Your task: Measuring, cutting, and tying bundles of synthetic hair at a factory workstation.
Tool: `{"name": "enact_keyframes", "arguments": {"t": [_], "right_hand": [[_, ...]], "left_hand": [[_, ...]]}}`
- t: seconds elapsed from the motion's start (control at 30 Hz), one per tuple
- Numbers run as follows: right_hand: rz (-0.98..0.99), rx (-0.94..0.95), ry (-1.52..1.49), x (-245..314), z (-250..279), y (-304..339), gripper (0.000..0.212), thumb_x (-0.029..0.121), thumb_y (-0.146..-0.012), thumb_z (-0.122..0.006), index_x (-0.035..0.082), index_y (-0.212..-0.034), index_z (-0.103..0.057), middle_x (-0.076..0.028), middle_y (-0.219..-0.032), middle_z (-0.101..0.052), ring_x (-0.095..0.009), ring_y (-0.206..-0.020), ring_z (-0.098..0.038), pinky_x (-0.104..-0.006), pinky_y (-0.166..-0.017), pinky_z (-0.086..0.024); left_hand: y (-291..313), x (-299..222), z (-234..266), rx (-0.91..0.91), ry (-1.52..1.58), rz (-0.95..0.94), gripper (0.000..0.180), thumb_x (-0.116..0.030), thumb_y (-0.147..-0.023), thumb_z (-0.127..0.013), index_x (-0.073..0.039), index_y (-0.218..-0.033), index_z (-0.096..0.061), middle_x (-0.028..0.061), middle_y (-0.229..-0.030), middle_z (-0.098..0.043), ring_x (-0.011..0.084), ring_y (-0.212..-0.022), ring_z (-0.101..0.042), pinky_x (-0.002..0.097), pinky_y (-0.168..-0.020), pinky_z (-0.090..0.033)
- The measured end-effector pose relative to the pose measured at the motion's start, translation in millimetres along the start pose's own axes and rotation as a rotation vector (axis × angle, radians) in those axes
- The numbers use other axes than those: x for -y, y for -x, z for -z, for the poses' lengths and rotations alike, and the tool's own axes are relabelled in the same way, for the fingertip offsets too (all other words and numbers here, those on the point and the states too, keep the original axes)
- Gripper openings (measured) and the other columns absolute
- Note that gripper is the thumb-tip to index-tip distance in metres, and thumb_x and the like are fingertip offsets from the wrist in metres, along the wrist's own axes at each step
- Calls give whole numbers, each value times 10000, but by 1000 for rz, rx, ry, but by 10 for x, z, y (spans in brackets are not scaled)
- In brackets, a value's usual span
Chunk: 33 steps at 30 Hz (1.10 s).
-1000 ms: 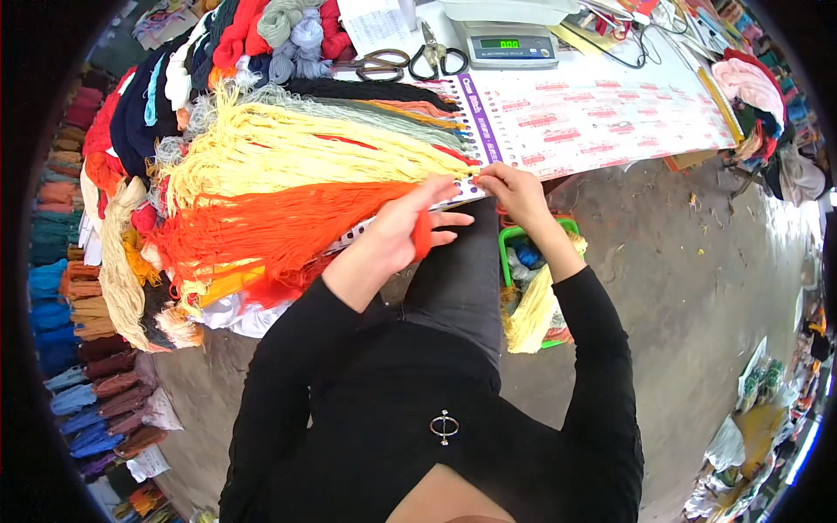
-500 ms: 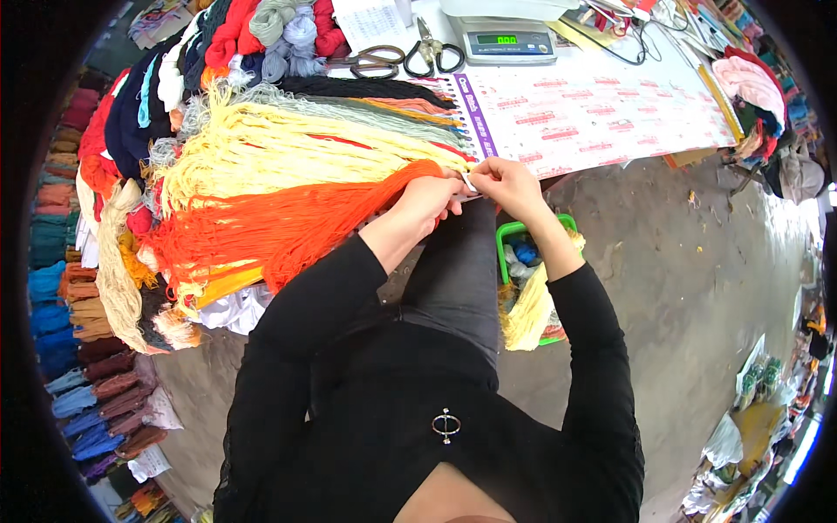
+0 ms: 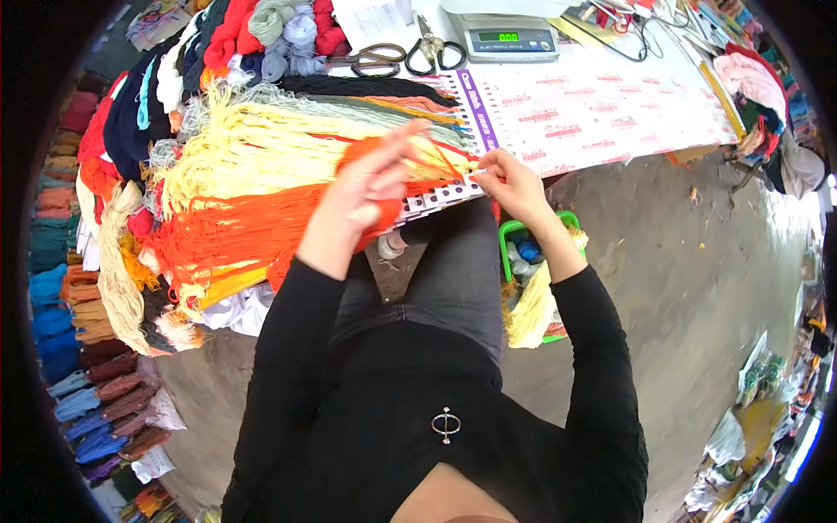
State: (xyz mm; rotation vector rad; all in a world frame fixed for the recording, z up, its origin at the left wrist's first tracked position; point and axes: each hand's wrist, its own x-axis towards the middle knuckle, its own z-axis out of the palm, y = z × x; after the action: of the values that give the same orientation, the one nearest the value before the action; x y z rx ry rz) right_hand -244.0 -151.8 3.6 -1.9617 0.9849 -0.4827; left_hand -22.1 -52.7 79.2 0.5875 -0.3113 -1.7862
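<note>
Orange-red yarn (image 3: 244, 222) lies in a long bundle across the near side of the table, beside pale yellow yarn (image 3: 261, 144). My left hand (image 3: 362, 187) is raised over it, fingers stretched and slightly blurred, with a loop of the orange-red strands around and behind it. Those strands run right toward a white card strip with punched holes (image 3: 427, 202). At that strip's right end my right hand (image 3: 514, 187) is closed in a pinch on the card's edge. Its fingertips partly hide where yarn and card meet.
Beyond the hands lie a purple-banded printed sheet (image 3: 477, 113), black-handled snips (image 3: 427, 54), scissors (image 3: 375, 61) and a digital scale (image 3: 510, 39). More yarn skeins (image 3: 301, 35) are heaped at the far left. A green basket (image 3: 506, 253) with yarn stands on the floor below the table edge.
My left hand has moved left and lifted away from the card, its fingers opening out and the orange-red strands spreading. The punched strip shows more. My right hand stays nearly in place.
</note>
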Motion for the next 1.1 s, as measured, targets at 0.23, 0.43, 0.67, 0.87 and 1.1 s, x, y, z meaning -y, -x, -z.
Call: {"name": "enact_keyframes", "arguments": {"t": [0.23, 0.43, 0.67, 0.87, 1.1], "right_hand": [[49, 42, -5, -40, 12, 54, 237, 262, -826, -629, 106, -985, -550, -29, -701, -609, -143, -684, -606, -275, -630, -462], [0, -36, 354, 203, -21, 97, 354, 355, -711, -684, 144, -971, -569, -7, -653, -574, -178, -636, -604, -313, -581, -462], [6, 4, 242, 217, -19, 131, 337, 338, -740, -665, 125, -988, -585, -15, -661, -581, -195, -654, -612, -311, -592, -464], [324, -217, -229, 569, -434, 651, 92, 76, -831, -617, 21, -904, -625, -67, -790, -606, -137, -730, -589, -270, -653, -468], [14, 92, -919, 1016, -698, 959, 78, 76, -894, -560, 5, -908, -532, -11, -825, -517, -71, -626, -493, -220, -588, -415]], "left_hand": [[-170, 641, -152, -503, -1033, 304, 277, -346, -944, -468, -104, -909, -598, -28, -584, -504, 42, -460, -411, 173, -401, -289], [893, -161, -4, -341, 27, -191, 140, -90, -890, -515, 22, -955, -569, 0, -731, -518, 16, -447, -291, 135, -282, -197], [1617, -1151, 743, -1358, -583, -847, 439, -426, -900, -531, -41, -1111, -550, 14, -623, -534, 76, -472, -412, 201, -401, -307], [1312, 35, -102, -542, -1132, -514, 434, -373, -986, -300, -79, -1239, -496, 57, -1269, -495, 168, -1115, -486, 327, -957, -360], [734, 619, -233, -73, -489, -52, 477, -348, -980, -351, 2, -1289, -451, 104, -1299, -468, 169, -1124, -482, 286, -822, -449]]}}
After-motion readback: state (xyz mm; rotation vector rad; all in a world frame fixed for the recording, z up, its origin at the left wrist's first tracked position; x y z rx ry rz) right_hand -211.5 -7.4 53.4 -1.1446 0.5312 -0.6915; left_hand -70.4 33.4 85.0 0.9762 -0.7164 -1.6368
